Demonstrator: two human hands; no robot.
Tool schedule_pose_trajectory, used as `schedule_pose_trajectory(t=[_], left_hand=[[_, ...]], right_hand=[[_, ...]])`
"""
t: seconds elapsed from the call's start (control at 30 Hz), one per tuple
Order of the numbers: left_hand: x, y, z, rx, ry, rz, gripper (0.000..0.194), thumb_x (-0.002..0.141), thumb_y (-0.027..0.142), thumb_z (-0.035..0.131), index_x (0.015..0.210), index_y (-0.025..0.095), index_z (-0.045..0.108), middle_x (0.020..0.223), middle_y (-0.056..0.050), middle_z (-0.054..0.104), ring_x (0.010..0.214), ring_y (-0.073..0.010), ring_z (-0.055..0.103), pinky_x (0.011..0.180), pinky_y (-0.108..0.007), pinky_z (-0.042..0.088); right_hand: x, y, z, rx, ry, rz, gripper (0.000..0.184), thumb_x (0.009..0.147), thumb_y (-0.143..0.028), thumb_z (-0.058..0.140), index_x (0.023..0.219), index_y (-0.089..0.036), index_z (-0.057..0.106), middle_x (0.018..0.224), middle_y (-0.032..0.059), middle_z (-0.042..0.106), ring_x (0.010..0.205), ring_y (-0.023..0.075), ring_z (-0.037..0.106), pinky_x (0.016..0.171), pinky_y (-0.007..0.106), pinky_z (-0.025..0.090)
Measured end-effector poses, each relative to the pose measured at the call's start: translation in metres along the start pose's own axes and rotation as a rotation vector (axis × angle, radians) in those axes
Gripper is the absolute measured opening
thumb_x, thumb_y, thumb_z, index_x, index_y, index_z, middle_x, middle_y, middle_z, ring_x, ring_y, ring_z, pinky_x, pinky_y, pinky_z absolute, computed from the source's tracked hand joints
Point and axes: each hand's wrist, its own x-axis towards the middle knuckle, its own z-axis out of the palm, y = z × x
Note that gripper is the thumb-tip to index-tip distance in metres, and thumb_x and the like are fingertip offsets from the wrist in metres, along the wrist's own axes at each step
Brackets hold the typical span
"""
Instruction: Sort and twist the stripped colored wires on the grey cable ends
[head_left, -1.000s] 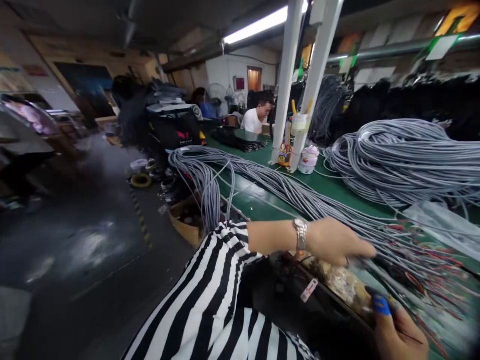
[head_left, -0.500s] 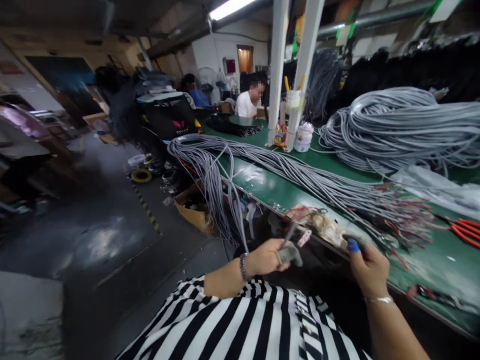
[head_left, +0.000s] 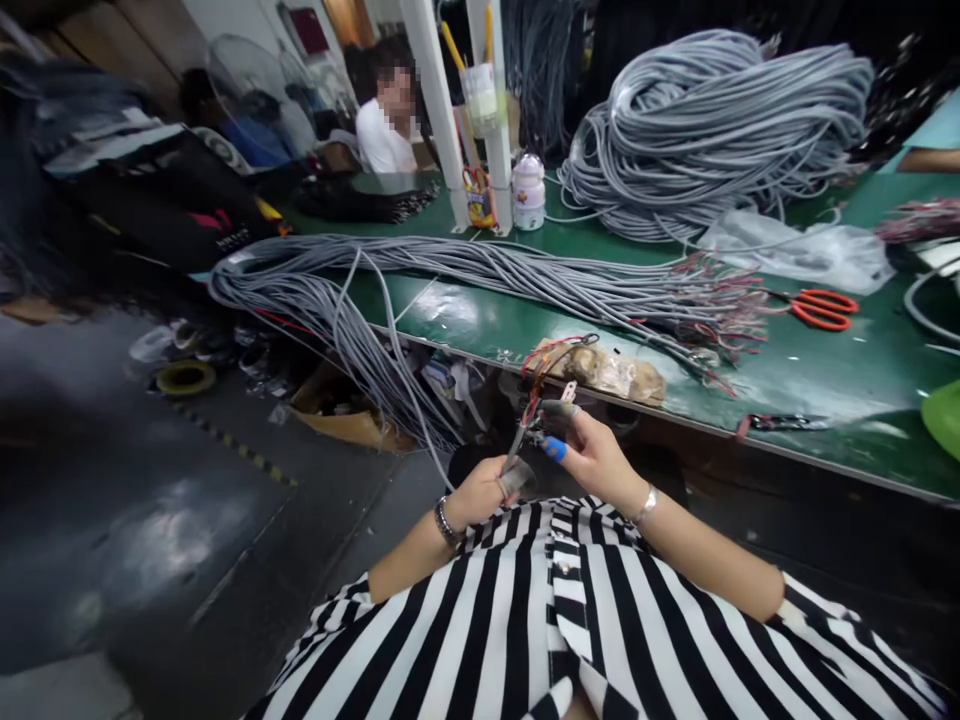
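Observation:
My left hand point(head_left: 484, 492) is closed round a grey cable point(head_left: 515, 447), a grey cover on one finger. The cable's stripped end points up and fans into red and dark wires point(head_left: 534, 395) before the bench edge. From the right, my right hand point(head_left: 600, 458) reaches in with thumb and forefinger at these wires, pinching them near the sheath's end. Blue tape wraps its thumb and a grey cover sits on its forefinger. Just behind the fingertips, a taped brown block point(head_left: 619, 372) lies along the edge. The exact contact between fingertips and wires is too small to make out.
A long bundle of grey cables point(head_left: 480, 270) lies along the green bench point(head_left: 480, 318) and hangs off its front. Behind are a large cable coil point(head_left: 697, 130) and plastic bag point(head_left: 802, 250). Red-handled scissors point(head_left: 825, 308) and pliers point(head_left: 787, 423) lie right. A person point(head_left: 386, 125) sits beyond.
My right hand has moved left from the taped block at the bench edge to the cable end in my left hand. The camera view has turned right and down.

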Motion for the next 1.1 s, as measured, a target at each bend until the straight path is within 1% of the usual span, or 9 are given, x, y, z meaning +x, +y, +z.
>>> schedule_pose_trajectory(t=[0.17,0.27,0.37,0.43,0.53,0.7,0.83,0.93,1.1], left_hand=[[0.003,-0.006,-0.006,0.008,-0.141,0.001,0.053,0.083,0.061,0.054,0.059,0.015,0.046,0.050,0.003,0.046,0.047,-0.0060,0.037,0.050,-0.021,0.031],[0.005,-0.011,-0.009,-0.073,-0.309,-0.002,0.058,0.082,0.067,0.051,0.057,0.015,0.044,0.046,0.004,0.043,0.042,-0.0051,0.033,0.046,-0.021,0.028],[0.005,-0.013,-0.013,-0.164,-0.440,-0.025,0.059,0.078,0.070,0.053,0.058,0.015,0.045,0.044,0.004,0.042,0.039,-0.0045,0.032,0.042,-0.021,0.025],[0.005,-0.010,-0.015,-0.202,-0.387,-0.057,0.057,0.076,0.069,0.058,0.066,0.014,0.049,0.048,0.004,0.048,0.038,-0.0041,0.034,0.040,-0.020,0.024],[0.005,0.000,-0.016,-0.243,-0.165,-0.047,0.055,0.073,0.066,0.064,0.080,0.013,0.054,0.059,0.001,0.057,0.040,-0.0039,0.040,0.040,-0.018,0.025],[0.012,0.009,-0.010,-0.310,-0.024,-0.047,0.050,0.073,0.059,0.069,0.068,0.012,0.054,0.047,0.007,0.041,0.037,-0.0009,0.025,0.039,-0.018,0.015],[0.020,0.007,-0.004,-0.588,-0.011,-0.050,0.042,0.071,0.050,0.074,0.070,0.013,0.056,0.043,0.009,0.037,0.034,-0.0008,0.021,0.038,-0.017,0.013],[0.024,0.010,-0.004,-0.764,0.040,0.028,0.036,0.076,0.045,0.071,0.071,0.013,0.057,0.039,0.011,0.028,0.032,-0.0012,0.019,0.038,-0.016,0.016],[0.027,0.011,-0.005,-0.803,0.012,0.018,0.036,0.076,0.045,0.071,0.072,0.012,0.059,0.038,0.010,0.031,0.031,-0.0013,0.021,0.036,-0.015,0.018]], right_hand=[[0.010,0.004,0.007,0.254,-0.246,0.022,0.058,0.078,-0.048,0.069,0.126,-0.017,0.059,0.089,0.0047,0.065,0.074,0.0158,0.058,0.068,0.029,0.050],[0.014,0.007,0.008,0.461,-0.406,0.065,0.049,0.081,-0.050,0.066,0.115,-0.014,0.066,0.098,0.0075,0.066,0.081,0.0162,0.061,0.075,0.029,0.051],[0.015,0.007,0.003,0.408,-0.408,-0.012,0.034,0.084,-0.046,0.064,0.096,-0.014,0.071,0.099,0.0094,0.068,0.087,0.0178,0.063,0.080,0.030,0.050],[0.015,0.008,-0.002,0.229,-0.381,-0.128,0.027,0.088,-0.040,0.059,0.086,-0.015,0.070,0.091,0.0087,0.068,0.084,0.0174,0.062,0.078,0.030,0.049],[0.013,0.005,-0.010,-0.174,-0.367,-0.260,0.021,0.091,-0.026,0.052,0.082,-0.016,0.068,0.082,0.0073,0.065,0.075,0.0160,0.060,0.072,0.028,0.047],[0.005,-0.012,-0.030,-0.629,-0.524,-0.288,0.015,0.080,-0.010,0.053,0.080,-0.017,0.066,0.081,0.0045,0.063,0.066,0.0129,0.056,0.061,0.023,0.039],[-0.004,-0.021,-0.058,-0.746,-0.590,-0.157,0.019,0.080,-0.008,0.052,0.083,-0.018,0.068,0.081,0.0043,0.065,0.068,0.0135,0.057,0.060,0.023,0.036],[-0.010,-0.017,-0.077,-0.776,-0.528,-0.028,0.016,0.081,-0.011,0.053,0.074,-0.017,0.065,0.075,0.0058,0.065,0.066,0.0153,0.058,0.061,0.025,0.038],[-0.009,-0.011,-0.065,-0.386,-0.299,-0.002,0.027,0.087,-0.037,0.058,0.104,-0.017,0.065,0.086,0.0064,0.070,0.074,0.0189,0.062,0.067,0.027,0.046]])
